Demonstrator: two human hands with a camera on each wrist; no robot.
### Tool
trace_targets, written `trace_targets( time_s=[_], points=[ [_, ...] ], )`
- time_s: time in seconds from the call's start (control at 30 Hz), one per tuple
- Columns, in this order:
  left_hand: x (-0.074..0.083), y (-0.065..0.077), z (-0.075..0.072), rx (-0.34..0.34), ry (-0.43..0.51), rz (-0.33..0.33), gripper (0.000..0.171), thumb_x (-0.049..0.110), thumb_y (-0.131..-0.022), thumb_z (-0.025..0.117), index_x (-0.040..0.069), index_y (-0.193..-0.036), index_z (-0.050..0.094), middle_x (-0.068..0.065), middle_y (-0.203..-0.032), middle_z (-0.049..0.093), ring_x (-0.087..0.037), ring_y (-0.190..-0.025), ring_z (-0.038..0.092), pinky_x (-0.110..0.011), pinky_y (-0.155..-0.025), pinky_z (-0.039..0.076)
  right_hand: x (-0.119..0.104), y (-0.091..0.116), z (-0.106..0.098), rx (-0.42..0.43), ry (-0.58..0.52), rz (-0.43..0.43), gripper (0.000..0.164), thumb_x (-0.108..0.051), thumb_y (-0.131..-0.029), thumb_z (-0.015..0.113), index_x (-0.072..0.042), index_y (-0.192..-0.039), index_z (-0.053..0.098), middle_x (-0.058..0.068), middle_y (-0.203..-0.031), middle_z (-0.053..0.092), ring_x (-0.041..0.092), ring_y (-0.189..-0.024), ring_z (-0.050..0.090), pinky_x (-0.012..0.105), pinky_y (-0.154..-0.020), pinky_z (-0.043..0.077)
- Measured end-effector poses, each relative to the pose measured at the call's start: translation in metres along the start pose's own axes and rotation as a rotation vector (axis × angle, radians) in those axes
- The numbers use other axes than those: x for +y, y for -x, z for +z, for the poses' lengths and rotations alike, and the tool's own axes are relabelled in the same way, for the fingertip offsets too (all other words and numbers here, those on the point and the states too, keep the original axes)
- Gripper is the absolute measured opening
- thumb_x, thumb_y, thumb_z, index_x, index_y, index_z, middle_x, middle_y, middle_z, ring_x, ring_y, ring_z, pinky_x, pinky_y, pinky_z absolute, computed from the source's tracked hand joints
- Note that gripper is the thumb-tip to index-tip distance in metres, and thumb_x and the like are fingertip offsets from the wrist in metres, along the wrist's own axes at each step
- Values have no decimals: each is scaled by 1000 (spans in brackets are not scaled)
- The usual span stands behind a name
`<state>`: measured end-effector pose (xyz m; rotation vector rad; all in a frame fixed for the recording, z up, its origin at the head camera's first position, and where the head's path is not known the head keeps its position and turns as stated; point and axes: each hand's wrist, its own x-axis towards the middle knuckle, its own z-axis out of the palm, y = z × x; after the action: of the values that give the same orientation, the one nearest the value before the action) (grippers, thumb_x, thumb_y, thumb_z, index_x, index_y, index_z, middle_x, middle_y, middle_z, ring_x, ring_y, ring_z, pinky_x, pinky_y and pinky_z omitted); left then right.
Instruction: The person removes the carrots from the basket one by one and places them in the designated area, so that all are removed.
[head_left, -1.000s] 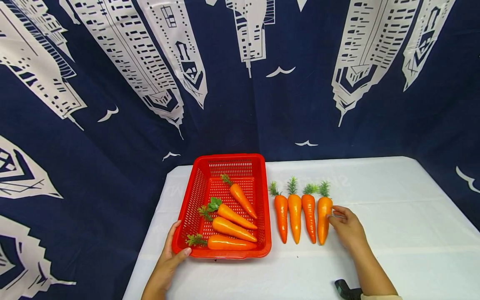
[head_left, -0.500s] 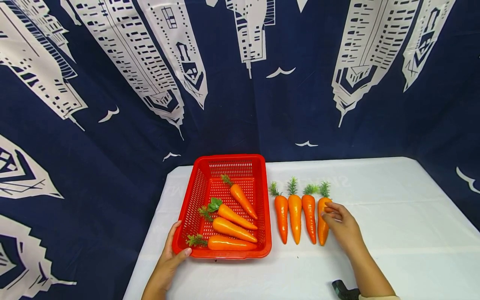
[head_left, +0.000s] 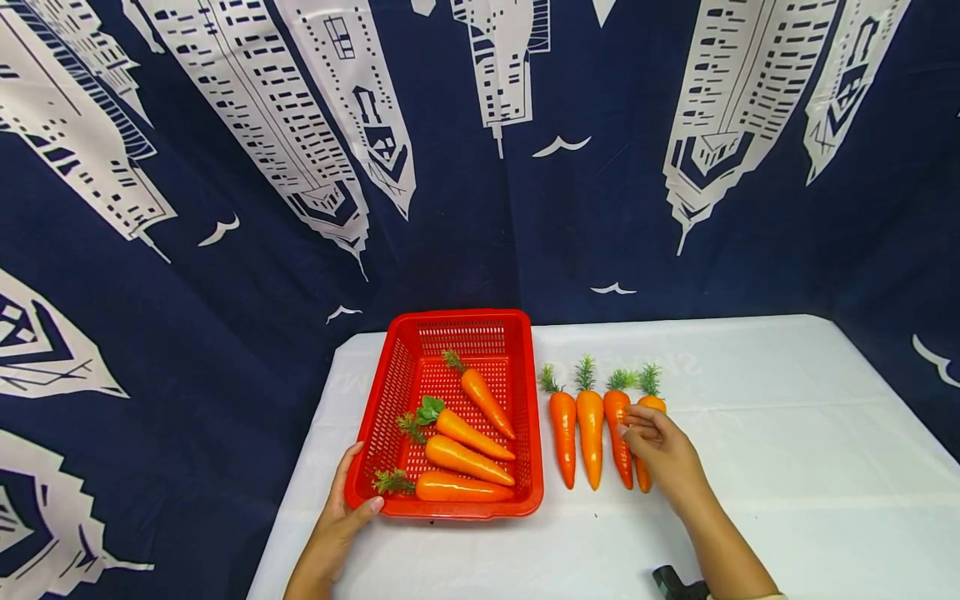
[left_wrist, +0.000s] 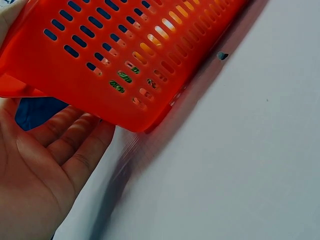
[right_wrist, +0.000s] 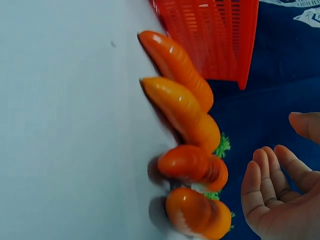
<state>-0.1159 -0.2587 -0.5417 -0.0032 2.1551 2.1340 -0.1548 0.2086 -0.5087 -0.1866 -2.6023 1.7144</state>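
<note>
My left hand (head_left: pixel 335 517) grips the near left corner of a red plastic basket (head_left: pixel 537 433), thumb over the rim; in the left wrist view its fingers (left_wrist: pixel 82 150) reach beneath the corner. Several orange carrots with green tops lie in the basket, the nearest carrot (head_left: pixel 461 487) along its front wall. Right of it stands a row of carrots, tops away from me. My right hand (head_left: pixel 671 458), fingers relaxed and holding nothing, is over the two rightmost, a red-orange carrot (head_left: pixel 616 408) and a partly hidden orange carrot (head_left: pixel 654 403). The right wrist view shows thumb and fingers apart.
A red-orange carrot (head_left: pixel 562 437) and an orange carrot (head_left: pixel 590 433) make up the row's left side, close to the basket. White cloth covers the table (head_left: pixel 825 458). A dark blue printed curtain (head_left: pixel 450 250) hangs behind. A black device (head_left: pixel 675 583) sits by my right wrist.
My right hand has moved left, from beside the rightmost carrot to over the red-orange one next to it. The left hand, basket and carrots stay put.
</note>
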Motion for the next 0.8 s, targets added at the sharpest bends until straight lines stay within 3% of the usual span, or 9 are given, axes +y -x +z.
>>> trace_targets(
  time_s=[0.4,0.8],
  points=[
    [-1,0,-1,-3,3,-7,87,6,-93,64,33,-161,16,-5,-165,12,7,-134,38,-9,-103,37,-10,4,10,-43,-21,-5,53,-37,-100,63,-6,-141,53,14,-128,63,-1,-100,61,12,-86,50],
    [-1,1,0,-4,5,-2,88,7,-93,65,32,-161,15,-5,-165,13,5,-134,39,-10,-103,38,-16,11,20,-78,-58,-82,45,-31,-100,64,-6,-136,57,15,-124,66,0,-101,61,14,-85,53]
  ],
)
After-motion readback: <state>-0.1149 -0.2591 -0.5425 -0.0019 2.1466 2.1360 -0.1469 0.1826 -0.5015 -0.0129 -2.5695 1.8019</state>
